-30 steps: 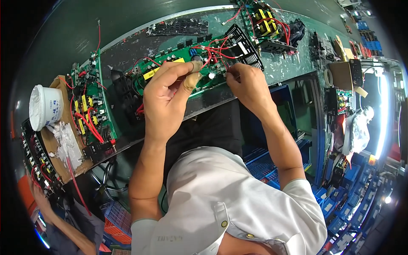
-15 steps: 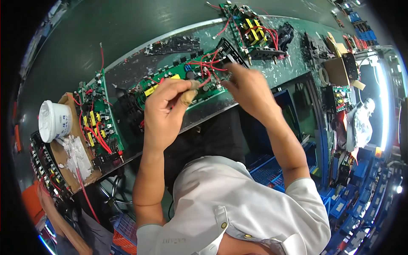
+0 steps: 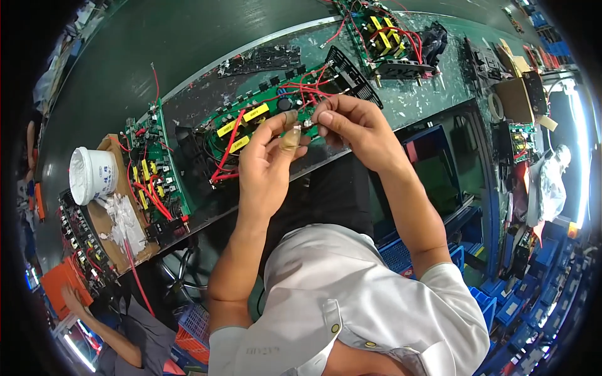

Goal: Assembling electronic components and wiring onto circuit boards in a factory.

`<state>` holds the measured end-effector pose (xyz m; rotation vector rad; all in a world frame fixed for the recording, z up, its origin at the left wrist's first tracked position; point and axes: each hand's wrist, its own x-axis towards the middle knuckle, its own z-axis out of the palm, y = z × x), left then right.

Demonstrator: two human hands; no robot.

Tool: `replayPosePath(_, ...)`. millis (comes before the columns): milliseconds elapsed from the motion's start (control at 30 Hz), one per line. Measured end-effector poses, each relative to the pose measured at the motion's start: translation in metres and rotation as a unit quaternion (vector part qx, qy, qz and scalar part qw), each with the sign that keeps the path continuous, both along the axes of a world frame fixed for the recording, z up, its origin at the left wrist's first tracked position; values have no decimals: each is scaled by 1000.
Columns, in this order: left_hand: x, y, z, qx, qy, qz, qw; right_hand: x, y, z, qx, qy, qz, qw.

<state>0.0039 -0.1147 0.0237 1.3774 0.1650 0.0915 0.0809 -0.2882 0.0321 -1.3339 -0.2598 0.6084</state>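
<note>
A long green circuit board (image 3: 251, 103) with yellow transformers (image 3: 256, 113) and red wires (image 3: 231, 144) lies across the bench in front of me. Above its near edge, my left hand (image 3: 269, 147) is closed in a pinch, with yellowish covers on thumb and forefinger. A small pale tip, apparently a wire end (image 3: 298, 128), shows at those fingertips. Close beside it, my right hand (image 3: 354, 128) pinches something small that its fingers mostly hide. A black slotted end panel (image 3: 354, 78) stands at the board's right end, and a black fan (image 3: 191, 147) at its left.
Another wired board (image 3: 385, 41) sits at the back right, and one (image 3: 153, 166) at the left. A white tub (image 3: 94, 175) and smeared white paste (image 3: 125, 222) rest on cardboard (image 3: 103, 235). Another person's hand (image 3: 72, 301) is at lower left. Blue bins (image 3: 542, 260) line the right.
My right hand has come down and left to meet my left hand, which has shifted slightly right. The view has shifted, and more of the board's yellow transformers and red wires now show.
</note>
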Motion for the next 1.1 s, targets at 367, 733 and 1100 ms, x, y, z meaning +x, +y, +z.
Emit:
replayPosePath(367, 6, -4, -18, -40, -24, 12, 999, -24, 5, -16, -98, -73, -55, 991)
replayPosePath(733, 2, -6, -16, 86, -28, 21, 996, -28, -2, -10, -215, -252, -45, 943)
replayPosePath(1100, 10, -5, -4, 354, -177, -15, 918, -1, -18, -10, -155, -61, -85, 982)
